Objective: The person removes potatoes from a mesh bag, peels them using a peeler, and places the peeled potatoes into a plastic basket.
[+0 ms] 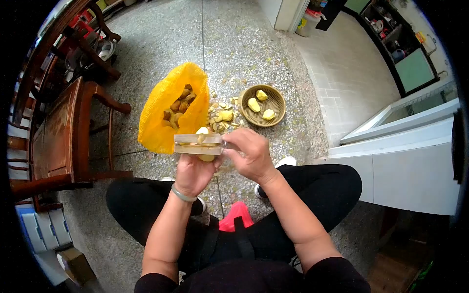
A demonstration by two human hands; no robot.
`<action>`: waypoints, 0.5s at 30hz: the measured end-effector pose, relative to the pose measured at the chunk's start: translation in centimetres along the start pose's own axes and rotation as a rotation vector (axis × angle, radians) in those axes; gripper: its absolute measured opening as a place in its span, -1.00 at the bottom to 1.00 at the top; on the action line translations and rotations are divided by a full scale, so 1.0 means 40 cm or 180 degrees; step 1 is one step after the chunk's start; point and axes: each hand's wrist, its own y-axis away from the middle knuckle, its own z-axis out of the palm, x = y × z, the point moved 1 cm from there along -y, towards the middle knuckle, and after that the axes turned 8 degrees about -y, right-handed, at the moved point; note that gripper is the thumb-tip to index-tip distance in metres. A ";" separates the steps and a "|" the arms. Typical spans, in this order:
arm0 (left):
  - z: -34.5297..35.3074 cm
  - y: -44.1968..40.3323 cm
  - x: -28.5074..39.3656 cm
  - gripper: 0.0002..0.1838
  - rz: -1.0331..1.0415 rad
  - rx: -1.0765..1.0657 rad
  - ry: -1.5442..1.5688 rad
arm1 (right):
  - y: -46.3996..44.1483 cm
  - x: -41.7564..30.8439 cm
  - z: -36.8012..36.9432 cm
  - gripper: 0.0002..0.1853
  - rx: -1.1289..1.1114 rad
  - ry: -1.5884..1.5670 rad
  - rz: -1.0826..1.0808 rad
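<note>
My right hand (251, 155) is wrapped round the handle end of a wide flat-bladed knife (198, 150). Under the blade, my left hand (192, 174) holds a pale peeled potato (206, 157), partly hidden by the blade. Just beyond my hands, a yellow mesh bag (161, 112) lies open with several brown unpeeled potatoes (181, 105) inside. Peelings (220, 119) are scattered on the floor to the right of the bag. Farther right, a round woven basket (279, 117) holds three pale peeled potatoes (254, 104).
A wooden chair (61, 132) stands at the left. My black-trousered knees spread on both sides, with a pink item (238, 217) between them. White cabinet-like panels (415, 180) and a doorway are at the right. Grey drawers (46, 229) stand at the lower left.
</note>
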 end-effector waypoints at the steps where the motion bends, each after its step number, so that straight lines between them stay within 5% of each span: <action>1: -0.002 -0.001 -0.001 -0.54 -0.0027 -0.0069 -0.0171 | 0.003 0.010 0.001 -0.76 0.0011 0.0012 -0.0020; 11: 0.025 0.010 0.012 -0.51 -0.0264 -0.0196 -0.0747 | 0.045 0.196 -0.030 -0.79 -0.0022 -0.0110 0.1451; 15: -0.026 -0.005 -0.004 -0.56 -0.0065 0.0526 -0.1460 | 0.015 0.068 -0.014 -0.83 -0.0179 -0.0310 0.0547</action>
